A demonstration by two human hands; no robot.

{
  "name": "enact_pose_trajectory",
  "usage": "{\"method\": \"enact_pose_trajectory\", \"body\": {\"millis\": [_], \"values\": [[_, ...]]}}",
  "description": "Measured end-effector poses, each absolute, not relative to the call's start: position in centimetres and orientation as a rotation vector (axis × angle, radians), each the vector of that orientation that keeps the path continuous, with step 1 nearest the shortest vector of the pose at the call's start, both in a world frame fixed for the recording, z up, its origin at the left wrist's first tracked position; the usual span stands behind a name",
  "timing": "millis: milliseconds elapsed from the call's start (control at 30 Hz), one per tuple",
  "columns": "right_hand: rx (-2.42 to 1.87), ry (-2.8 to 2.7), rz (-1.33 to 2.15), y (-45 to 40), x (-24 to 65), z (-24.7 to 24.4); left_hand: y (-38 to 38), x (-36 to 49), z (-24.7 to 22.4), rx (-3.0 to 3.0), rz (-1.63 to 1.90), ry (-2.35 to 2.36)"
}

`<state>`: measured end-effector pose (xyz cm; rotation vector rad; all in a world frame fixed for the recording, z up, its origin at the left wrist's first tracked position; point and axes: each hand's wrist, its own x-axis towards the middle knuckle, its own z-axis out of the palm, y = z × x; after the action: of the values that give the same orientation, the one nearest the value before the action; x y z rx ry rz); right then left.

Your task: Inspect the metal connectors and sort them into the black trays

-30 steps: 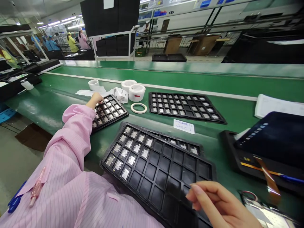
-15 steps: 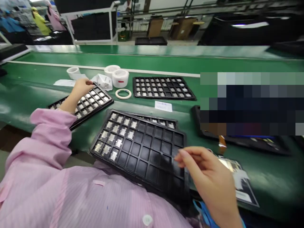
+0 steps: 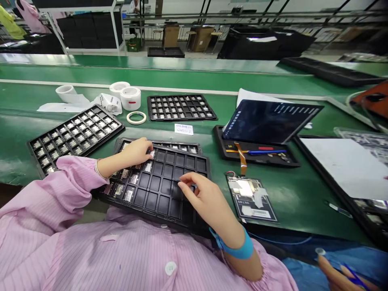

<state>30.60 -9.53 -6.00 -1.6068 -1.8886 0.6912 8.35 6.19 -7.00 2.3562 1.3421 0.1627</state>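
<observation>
A black compartment tray (image 3: 156,182) lies tilted at the table's near edge, small silvery parts filling its left columns, its right side bare. Over the upper part of those columns is my left hand (image 3: 135,152), its fingertips pinched beside a silvery part in the top row; what they hold is too small to name. My right hand (image 3: 200,192) hovers over the bare compartments, thumb and curled fingers apart, holding nothing. Under the tray's far edge another tray (image 3: 194,149) of parts shows. A fuller tray (image 3: 75,135) lies at the left, a further one (image 3: 181,107) beyond.
Tape rolls (image 3: 131,99) and a cream ring (image 3: 136,117) stand behind. A handwritten label (image 3: 183,129) lies mid-table. At right are a dark screen (image 3: 266,121) on a black case, a circuit board (image 3: 251,200) and a tray under white paper (image 3: 342,161). Another person's hand (image 3: 336,275) is at bottom right.
My left hand has moved from the left tray to the near tray's upper left. My right hand stays over the near tray's right side. The view has shifted right.
</observation>
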Motion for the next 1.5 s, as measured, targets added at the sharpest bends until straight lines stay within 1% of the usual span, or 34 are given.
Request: {"method": "enact_pose_trajectory", "body": {"millis": [133,367,467,600,700,800,933,1033,1167,1500], "values": [[-1.601,-1.86,0.712,-9.9,30.7,-6.2,7.0,8.5,-7.5,2.359,0.163,1.31],[-1.608,-1.841,0.727,-10.3,30.4,-6.3,5.8,7.8,-6.5,2.33,0.24,1.222],[-1.59,-1.798,0.731,-10.3,30.2,-6.2,3.7,8.1,-5.5,2.243,0.277,1.189],[-1.482,-1.737,0.799,-10.5,29.5,-6.2,-0.9,9.7,-4.5,1.905,0.386,0.994],[-1.416,-1.67,0.833,-10.7,29.3,-6.4,-2.9,10.4,-4.3,1.879,0.432,0.956],[-1.413,-1.6,0.832,-11.0,29.8,-6.5,-2.4,9.8,-4.0,1.97,0.454,1.043],[-1.41,-1.465,0.862,-11.2,31.1,-6.7,0.7,7.9,-4.1,2.439,0.283,1.225],[-1.417,-1.375,0.904,-11.1,31.8,-6.9,1.9,6.8,-4.9,2.444,0.138,1.302],[-1.394,-1.402,0.934,-11.1,31.6,-7.0,1.6,6.8,-6.1,2.4,0.04,1.315],[-1.378,-1.448,0.856,-11.5,31.1,-7.4,1.4,5.7,-8.6,2.406,0.149,1.221]]}}
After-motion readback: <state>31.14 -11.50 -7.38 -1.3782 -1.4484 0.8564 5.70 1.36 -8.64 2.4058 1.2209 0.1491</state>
